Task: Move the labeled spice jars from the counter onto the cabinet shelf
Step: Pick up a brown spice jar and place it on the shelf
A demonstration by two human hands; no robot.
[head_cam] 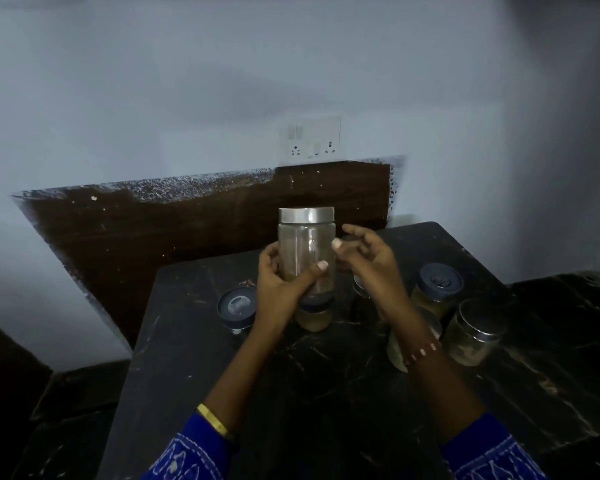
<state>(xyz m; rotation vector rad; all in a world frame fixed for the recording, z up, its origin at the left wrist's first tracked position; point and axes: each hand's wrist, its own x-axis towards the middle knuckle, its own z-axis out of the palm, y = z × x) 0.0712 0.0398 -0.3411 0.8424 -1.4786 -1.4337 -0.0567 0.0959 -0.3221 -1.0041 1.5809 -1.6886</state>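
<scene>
Holding item one: tall clear jar [307, 251] with a metal lid [306, 215], lifted upright above the desk [326, 393]. The left hand [278, 282] grips its lower body, thumb across the front and fingers curled round the far side. The right hand [368, 258] hovers just beside the jar, fingers loosely spread and holding nothing (whether the thumb tip touches the glass cannot be told).

Remaining stock on the desk: a dark-lidded jar [237, 308] to the left; another jar [314, 313] directly beneath the held one; a dark-lidded jar [436, 289] and a metal-lidded jar [475, 332] to the right; one more jar [400, 344] partly hidden behind the right forearm. Labels are not legible in this dim light.

Cabinet shelf: not in view.

Handling note: the glass looks smooth, so a second hand under the base or round the body would steady the carry. Keep the jar upright, lift clear of the lids below, and turn toward the shelf before releasing.
</scene>
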